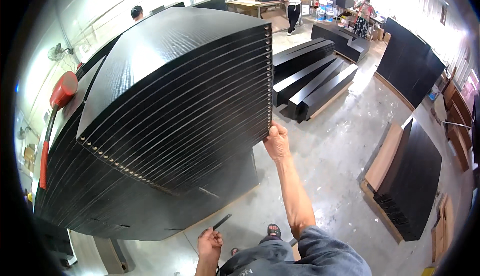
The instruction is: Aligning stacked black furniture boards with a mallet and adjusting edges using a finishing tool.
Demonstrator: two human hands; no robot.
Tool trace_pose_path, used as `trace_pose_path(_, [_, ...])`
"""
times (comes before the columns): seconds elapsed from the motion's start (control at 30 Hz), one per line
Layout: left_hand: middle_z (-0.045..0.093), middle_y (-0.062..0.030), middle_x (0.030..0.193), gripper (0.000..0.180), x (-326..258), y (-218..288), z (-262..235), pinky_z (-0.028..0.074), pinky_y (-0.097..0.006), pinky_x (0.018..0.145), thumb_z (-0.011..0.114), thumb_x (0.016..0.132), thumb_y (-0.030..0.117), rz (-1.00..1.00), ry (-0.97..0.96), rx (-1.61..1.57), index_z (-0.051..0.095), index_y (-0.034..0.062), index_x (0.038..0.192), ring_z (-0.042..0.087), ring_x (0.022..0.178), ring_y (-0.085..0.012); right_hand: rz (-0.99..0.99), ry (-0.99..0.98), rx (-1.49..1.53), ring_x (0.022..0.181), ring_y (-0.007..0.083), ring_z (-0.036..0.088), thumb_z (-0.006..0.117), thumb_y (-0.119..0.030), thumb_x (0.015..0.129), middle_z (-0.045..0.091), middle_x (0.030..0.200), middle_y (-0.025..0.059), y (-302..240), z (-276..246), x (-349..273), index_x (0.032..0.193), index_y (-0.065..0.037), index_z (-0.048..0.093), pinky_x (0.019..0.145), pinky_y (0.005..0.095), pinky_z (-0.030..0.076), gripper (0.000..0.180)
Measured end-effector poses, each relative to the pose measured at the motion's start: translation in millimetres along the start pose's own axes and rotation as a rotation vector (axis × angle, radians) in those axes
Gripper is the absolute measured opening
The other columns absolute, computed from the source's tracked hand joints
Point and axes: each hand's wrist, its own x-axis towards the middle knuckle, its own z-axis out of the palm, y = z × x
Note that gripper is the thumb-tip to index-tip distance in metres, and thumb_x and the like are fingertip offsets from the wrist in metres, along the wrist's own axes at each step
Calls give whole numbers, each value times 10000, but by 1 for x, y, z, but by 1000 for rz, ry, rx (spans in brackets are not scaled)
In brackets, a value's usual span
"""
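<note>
A tall stack of black wood-grain panels (pixel 175 86) fills the middle of the view, its near edges showing rows of small drilled holes. My right hand (pixel 277 141) reaches up and presses on the lower right corner of the upper stack, fingers closed on the edge of a panel. My left hand (pixel 210 243) is low at the bottom edge, pinching a thin dark strip (pixel 221 221) that points up and right. A second, larger pile of black panels (pixel 150 201) lies under and left of the upper stack.
A red-handled tool (pixel 57 111) leans at the left of the stack. Long black boards (pixel 310 78) lie on the concrete floor beyond. More black panels (pixel 410 186) sit on a pallet at right. Three people work at the back.
</note>
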Motion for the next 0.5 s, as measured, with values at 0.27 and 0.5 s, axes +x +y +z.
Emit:
trace_pose_path(0.27, [670,-81,733,77,-7,-32,53,451,-354,545,643,913,137,-14,-69,-78,604,83,875,621,632,-232,-34,11,363,1264,276,560,787,-198,841,589,1372,152,29,-23,-5,1256,-28,651,1102,438,432,470])
trace_pose_path(0.5, [667,-100,717,88,-14,-38,68,459,-358,547,628,920,135,22,-58,-73,612,73,860,607,584,-235,-14,-13,373,1121,211,648,799,-143,826,699,1209,73,16,4,-10,1159,-138,722,1047,405,484,342])
